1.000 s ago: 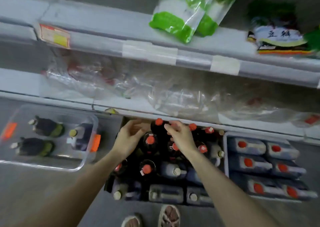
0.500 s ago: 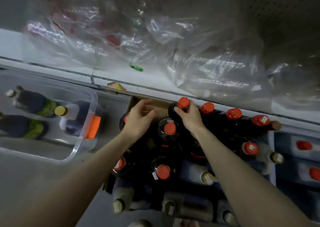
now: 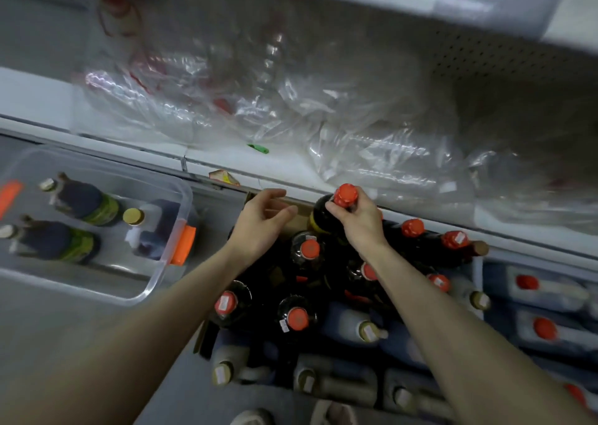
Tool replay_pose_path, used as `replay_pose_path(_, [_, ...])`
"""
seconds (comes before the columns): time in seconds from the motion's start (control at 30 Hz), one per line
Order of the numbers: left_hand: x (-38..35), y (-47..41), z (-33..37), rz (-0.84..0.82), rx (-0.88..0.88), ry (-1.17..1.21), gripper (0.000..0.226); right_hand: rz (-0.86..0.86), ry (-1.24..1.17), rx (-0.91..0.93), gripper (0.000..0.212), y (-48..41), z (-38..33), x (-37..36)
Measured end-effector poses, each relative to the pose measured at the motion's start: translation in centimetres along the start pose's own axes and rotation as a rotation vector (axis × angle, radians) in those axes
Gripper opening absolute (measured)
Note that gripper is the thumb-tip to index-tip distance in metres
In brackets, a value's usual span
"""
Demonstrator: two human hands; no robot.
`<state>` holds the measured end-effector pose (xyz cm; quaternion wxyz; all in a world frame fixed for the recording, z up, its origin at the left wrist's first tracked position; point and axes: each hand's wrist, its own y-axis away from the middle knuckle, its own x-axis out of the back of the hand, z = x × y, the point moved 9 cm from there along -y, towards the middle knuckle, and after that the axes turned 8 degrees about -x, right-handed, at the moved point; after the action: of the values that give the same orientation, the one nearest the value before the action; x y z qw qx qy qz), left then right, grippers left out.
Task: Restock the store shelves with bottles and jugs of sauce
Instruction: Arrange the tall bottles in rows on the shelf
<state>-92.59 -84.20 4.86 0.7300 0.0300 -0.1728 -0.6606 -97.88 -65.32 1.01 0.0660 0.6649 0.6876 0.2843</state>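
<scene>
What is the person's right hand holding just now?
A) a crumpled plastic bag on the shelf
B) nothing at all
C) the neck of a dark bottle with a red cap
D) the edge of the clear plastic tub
C: the right hand curls around the neck of a dark bottle, just under its red cap, while the left hand hovers open beside it.

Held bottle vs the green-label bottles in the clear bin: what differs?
The held bottle has a red cap; the bin bottles have pale caps. The right hand grips the held bottle by its neck; the bin bottles sit untouched in the clear bin. Both look dark.
</scene>
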Motion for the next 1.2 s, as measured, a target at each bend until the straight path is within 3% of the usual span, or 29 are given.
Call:
replay_pose_path(0.33, [1.4,6.2,19.6,-0.101,-0.012,0.035,0.045,0.007,-0.044,0.133,0.019,12.3,-21.5,9.5])
replay_pose_path(0.67, [3.7,13.8,49.4,-0.201,-0.305,-0.030,0.078,0.088,0.001,0.446,0.010,30.4,-50.3,21.8])
replay_pose_path(0.8, [4.5,17.2,60.7,-0.240,-0.444,-0.043,0.100,0.131,0.035,0.566,0.017,37.9,-60.9,25.9])
replay_pose_path(0.97, [5.0,21.6,72.8,-0.272,-0.617,-0.057,0.083,0.174,0.072,0.717,0.017,46.5,-71.9,30.1])
replay_pose_path(1.2, [8.5,26.3,85.7,-0.109,-0.841,-0.111,0.062,0.218,0.092,0.917,0.028,55.7,-82.7,33.9])
